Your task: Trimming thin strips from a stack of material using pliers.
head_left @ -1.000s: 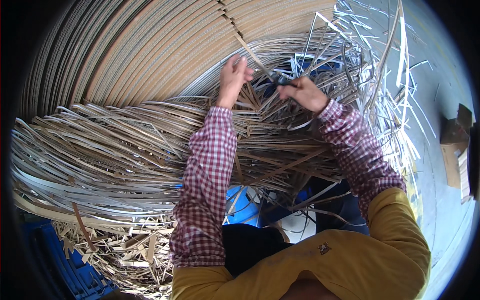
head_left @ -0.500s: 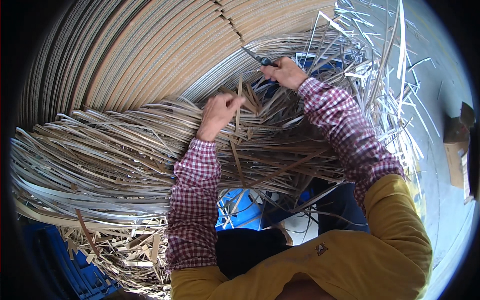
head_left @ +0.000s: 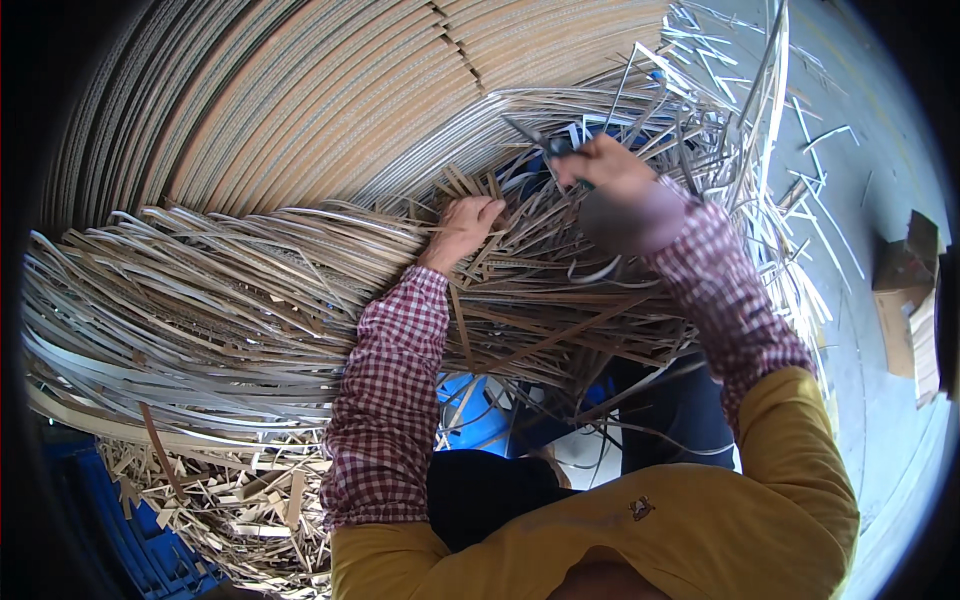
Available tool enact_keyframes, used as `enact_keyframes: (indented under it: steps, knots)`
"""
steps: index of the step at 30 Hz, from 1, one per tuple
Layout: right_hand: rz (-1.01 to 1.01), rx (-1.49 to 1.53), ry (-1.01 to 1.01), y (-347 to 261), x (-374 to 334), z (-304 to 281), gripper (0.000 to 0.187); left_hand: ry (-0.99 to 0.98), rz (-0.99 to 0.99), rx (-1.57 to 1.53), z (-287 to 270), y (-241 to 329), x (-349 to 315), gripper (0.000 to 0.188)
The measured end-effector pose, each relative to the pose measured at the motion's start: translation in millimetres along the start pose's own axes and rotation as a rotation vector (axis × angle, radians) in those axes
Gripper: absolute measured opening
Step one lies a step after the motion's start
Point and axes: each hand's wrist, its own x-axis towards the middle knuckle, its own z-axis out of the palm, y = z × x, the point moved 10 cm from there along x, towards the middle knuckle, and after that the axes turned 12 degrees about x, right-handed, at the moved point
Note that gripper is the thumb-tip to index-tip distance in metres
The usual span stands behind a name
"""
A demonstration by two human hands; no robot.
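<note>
My left hand (head_left: 465, 228) is closed around some brown cardboard strips (head_left: 470, 183), with part of its fingers hidden among them. Up and to the right, my right hand (head_left: 608, 165), smeared by motion, grips a pair of dark scissors (head_left: 556, 147). Their pointed tip is directed up and left toward the stacked cardboard sheets (head_left: 330, 90), and a bit of handle shows below the fingers. Beneath both hands spreads a thick tangle of long narrow strips (head_left: 250, 290), brown, grey and white.
Below left, a blue crate (head_left: 110, 520) stands by a heap of short cardboard scraps (head_left: 230, 500). Another blue container (head_left: 470, 415) shows under the strips. White strips (head_left: 815, 150) stick out over the grey floor at right, where a cardboard box (head_left: 900, 300) stands.
My left hand has moved slightly right and down into the strips. My right hand has drawn back right and down with the scissors, away from the stacked sheets.
</note>
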Motion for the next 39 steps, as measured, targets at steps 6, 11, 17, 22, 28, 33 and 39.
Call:
enact_keyframes:
  steps: [6, 11, 17, 22, 28, 33, 39]
  knots:
    - [0.018, 0.116, 0.076, -4.5, 50.8, 3.0, 0.034, 0.046, -0.006, 0.024, -2.8, 1.5, -2.2, 0.036]
    - [-0.164, 0.249, 0.170, 2.5, 54.6, 10.1, 0.039, 0.296, 0.139, 0.038, -27.0, 19.6, -4.9, 0.028]
    - [-1.029, -0.247, 0.079, -3.6, -58.4, 76.6, 0.029, 0.699, 0.408, 0.070, -68.5, 62.6, -38.9, 0.037]
    - [0.025, 0.030, -0.278, 30.1, -54.1, 41.0, 0.028, 0.266, 0.123, -0.132, -26.0, 29.1, 8.2, 0.036]
    - [-0.092, 0.029, 0.074, -7.9, 29.0, -3.5, 0.039, 0.286, 0.080, -0.038, -20.0, 13.6, 8.0, 0.040]
    - [-0.004, 0.137, 0.079, -4.2, 45.6, 5.7, 0.040, 0.289, 0.059, -0.057, -25.7, 13.8, 0.7, 0.041]
    - [-0.141, 0.433, 0.166, 9.9, 56.9, 26.7, 0.030, 0.533, 0.198, -0.032, -51.8, 25.7, -8.5, 0.031]
